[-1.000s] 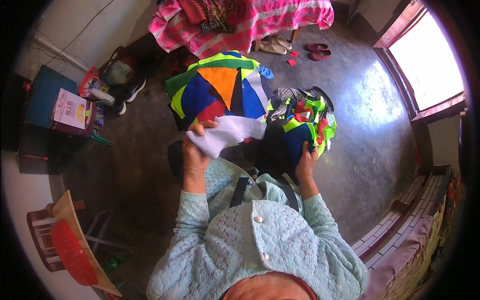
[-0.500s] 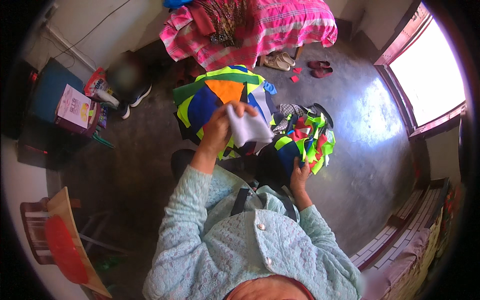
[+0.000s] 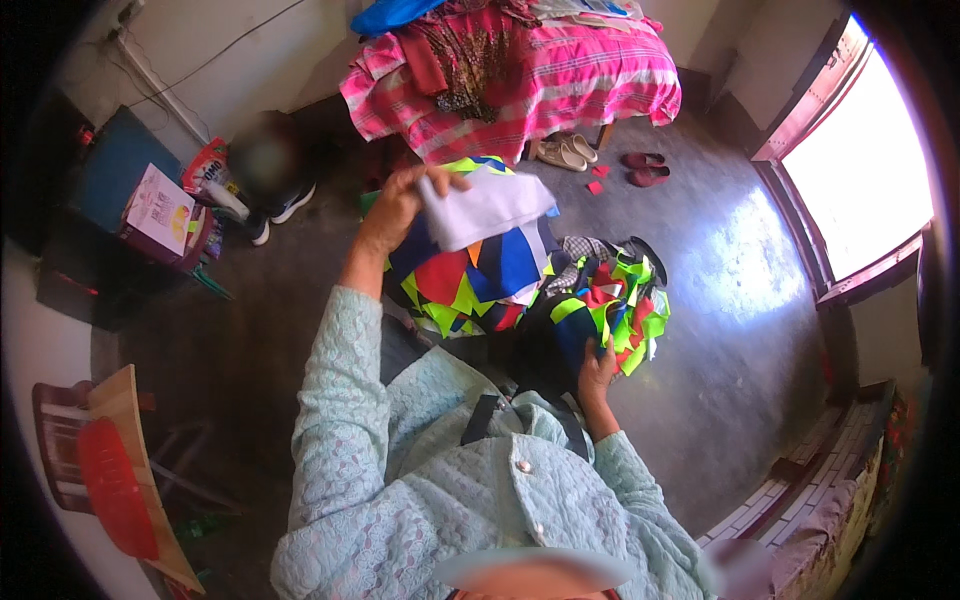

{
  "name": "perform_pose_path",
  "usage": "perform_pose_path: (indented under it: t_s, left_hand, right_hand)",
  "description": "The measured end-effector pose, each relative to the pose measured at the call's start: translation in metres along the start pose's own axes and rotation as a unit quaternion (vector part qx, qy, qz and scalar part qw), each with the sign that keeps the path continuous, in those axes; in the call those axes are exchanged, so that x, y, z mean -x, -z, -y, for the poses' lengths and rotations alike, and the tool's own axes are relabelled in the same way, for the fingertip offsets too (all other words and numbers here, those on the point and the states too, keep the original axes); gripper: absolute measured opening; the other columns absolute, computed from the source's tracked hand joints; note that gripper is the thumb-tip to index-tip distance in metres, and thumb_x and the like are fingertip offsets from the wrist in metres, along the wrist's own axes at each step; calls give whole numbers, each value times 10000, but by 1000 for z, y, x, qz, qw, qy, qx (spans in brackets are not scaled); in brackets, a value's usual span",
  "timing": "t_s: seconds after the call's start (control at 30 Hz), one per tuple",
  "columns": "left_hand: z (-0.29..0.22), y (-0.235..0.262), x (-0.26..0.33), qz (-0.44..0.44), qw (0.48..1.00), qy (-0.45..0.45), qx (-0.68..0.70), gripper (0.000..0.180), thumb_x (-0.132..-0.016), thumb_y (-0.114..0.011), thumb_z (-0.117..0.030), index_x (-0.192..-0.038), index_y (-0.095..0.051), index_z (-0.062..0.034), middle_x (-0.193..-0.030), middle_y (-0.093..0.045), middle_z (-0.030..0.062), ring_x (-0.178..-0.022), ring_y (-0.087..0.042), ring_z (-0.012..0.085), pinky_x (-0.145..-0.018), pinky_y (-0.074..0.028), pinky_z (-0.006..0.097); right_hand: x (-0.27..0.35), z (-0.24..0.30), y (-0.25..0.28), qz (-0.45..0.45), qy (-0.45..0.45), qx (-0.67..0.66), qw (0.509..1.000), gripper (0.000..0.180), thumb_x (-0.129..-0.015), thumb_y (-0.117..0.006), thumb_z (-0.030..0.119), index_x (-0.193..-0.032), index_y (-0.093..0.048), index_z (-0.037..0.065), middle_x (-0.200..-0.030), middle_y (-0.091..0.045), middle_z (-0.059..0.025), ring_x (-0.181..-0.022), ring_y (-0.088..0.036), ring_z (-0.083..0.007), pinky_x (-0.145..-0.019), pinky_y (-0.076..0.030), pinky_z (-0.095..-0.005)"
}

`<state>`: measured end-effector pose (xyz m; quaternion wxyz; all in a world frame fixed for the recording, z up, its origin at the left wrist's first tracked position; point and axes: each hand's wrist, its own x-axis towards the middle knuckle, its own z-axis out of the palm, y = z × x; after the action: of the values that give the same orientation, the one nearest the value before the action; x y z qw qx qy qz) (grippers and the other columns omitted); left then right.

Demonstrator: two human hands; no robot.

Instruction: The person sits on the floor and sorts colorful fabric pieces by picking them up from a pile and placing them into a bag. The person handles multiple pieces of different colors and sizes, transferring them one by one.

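Note:
Pinched in my left hand point(image 3: 400, 208) is a pale whitish piece of cloth point(image 3: 490, 207), stretched out to the right with its far end loose. It hangs over a large mound of colourful fabric pieces point(image 3: 440, 285) in blue, red, neon yellow and orange, and hides part of it. My right hand point(image 3: 597, 372) is closed at the edge of a dark blue cloth piece point(image 3: 572, 330), thumb upward. That blue piece lies against a smaller heap of scraps point(image 3: 637, 310) in neon yellow, red and white, with checked cloth point(image 3: 585, 247) beside it.
Ahead stands a bed with a pink checked cover point(image 3: 590, 85) and clothes on it. Beige shoes point(image 3: 565, 152) and dark red shoes point(image 3: 645, 167) sit near it. At left are a box point(image 3: 160, 215) and a wooden chair with a red seat point(image 3: 118, 490). A bright doorway point(image 3: 855, 165) is at right.
My left hand has moved left and farther away, and the pale cloth now spreads wider. More red and blue of the mound shows, less orange. My right hand stays at the blue piece.

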<state>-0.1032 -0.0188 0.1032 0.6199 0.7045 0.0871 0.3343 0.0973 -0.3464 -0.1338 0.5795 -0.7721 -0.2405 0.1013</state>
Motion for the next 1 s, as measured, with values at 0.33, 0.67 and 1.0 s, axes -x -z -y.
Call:
perform_pose_path:
  t_s: [0.33, 0.67, 1.0]
  left_hand:
    - [97, 56, 118, -341, 930, 114, -80, 178, -797, -581, -34, -973, -596, -60, -952, -634, 20, -896, -586, 113, -795, -449, 253]
    - [113, 15, 109, -381, 885, 238, -122, 315, -791, -712, -313, -844, -616, -17, -774, -625, 23, -648, -535, 126, -594, -431, 286]
    - [90, -11, 78, -319, 869, 106, -363, 270, -750, -705, -270, -803, -622, -19, -829, -633, 183, -747, -611, 360, -674, -483, 408]
  right_hand:
    - [3, 12, 1, -17, 9, 15, 1000, 332, -914, -587, 158, -1192, -534, -16, -1015, -626, -151, -921, -578, -247, -844, -440, -329]
    - [0, 12, 2, -22, 27, 31, 999, 309, -916, -588, 196, -1146, -548, -7, -913, -628, -142, -824, -571, -249, -775, -453, -342]
    - [3, 21, 3, -18, 17, 34, 999, 289, -917, -588, 176, -1130, -553, -16, -903, -627, -126, -804, -560, -218, -763, -453, -331]
